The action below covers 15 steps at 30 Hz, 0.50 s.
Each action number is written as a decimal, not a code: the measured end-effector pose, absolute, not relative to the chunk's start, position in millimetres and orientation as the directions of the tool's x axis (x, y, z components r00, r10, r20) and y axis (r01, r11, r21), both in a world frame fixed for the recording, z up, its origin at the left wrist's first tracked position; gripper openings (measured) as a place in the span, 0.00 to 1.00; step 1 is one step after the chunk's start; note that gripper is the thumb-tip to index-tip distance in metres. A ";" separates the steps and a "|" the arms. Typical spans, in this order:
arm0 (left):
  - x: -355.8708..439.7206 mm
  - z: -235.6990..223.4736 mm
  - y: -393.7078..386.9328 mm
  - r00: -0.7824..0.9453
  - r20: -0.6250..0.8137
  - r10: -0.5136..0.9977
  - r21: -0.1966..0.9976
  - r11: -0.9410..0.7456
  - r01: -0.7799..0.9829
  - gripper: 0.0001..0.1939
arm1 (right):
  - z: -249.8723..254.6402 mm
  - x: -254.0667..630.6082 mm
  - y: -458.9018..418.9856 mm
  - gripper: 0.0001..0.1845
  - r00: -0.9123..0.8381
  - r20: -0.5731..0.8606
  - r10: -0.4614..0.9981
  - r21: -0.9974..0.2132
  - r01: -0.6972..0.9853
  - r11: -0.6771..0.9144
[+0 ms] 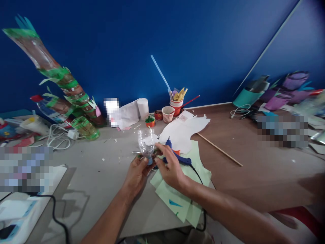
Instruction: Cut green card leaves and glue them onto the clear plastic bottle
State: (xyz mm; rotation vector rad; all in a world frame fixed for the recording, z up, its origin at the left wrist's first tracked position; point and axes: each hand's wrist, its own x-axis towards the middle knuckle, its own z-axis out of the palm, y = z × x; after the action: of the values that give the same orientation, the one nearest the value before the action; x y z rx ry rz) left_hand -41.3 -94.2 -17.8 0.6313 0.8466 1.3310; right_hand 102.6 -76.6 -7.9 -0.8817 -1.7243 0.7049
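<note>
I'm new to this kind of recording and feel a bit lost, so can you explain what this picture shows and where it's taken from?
There's no machine here: these are a person's two bare hands. The single picture comes from a camera worn on their head, looking forward and down.

The left hand holds a clear plastic bottle piece, with its blue cap at the bottom. The right hand is right by it; I can't tell whether it touches.

On the surface lie a blue glue gun, pale green sheets, white paper and a thin wooden stick. Behind them stands a speckled paper cup.
</note>
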 end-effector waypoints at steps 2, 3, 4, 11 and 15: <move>-41.6 -19.2 -94.3 0.033 -0.167 0.985 0.803 0.155 -0.576 0.14 | -5.1 103.5 -76.7 0.25 -0.232 0.583 0.779 -0.734 0.261 0.627; -41.5 -19.3 -94.3 0.035 -0.170 0.985 0.801 0.159 -0.577 0.14 | -4.3 103.6 -76.4 0.25 -0.238 0.604 0.761 -0.710 0.273 0.649; -41.3 -19.2 -94.5 0.036 -0.173 0.984 0.802 0.162 -0.575 0.14 | -4.0 103.7 -76.0 0.26 -0.243 0.618 0.747 -0.691 0.283 0.665; -40.2 -17.4 -95.0 0.040 -0.179 0.983 0.816 0.171 -0.553 0.15 | -7.5 104.7 -71.9 0.29 -0.291 0.633 0.717 -0.634 0.338 0.696; -39.1 -15.6 -95.5 0.028 -0.187 0.982 0.822 0.172 -0.543 0.16 | -8.4 105.1 -71.5 0.30 -0.298 0.638 0.710 -0.612 0.362 0.703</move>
State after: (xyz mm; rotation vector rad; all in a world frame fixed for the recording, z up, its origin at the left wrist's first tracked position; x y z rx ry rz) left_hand -39.1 -95.5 -15.6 0.6378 0.8806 1.3093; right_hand 105.1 -71.5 -8.4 -0.8309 -1.9120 0.4367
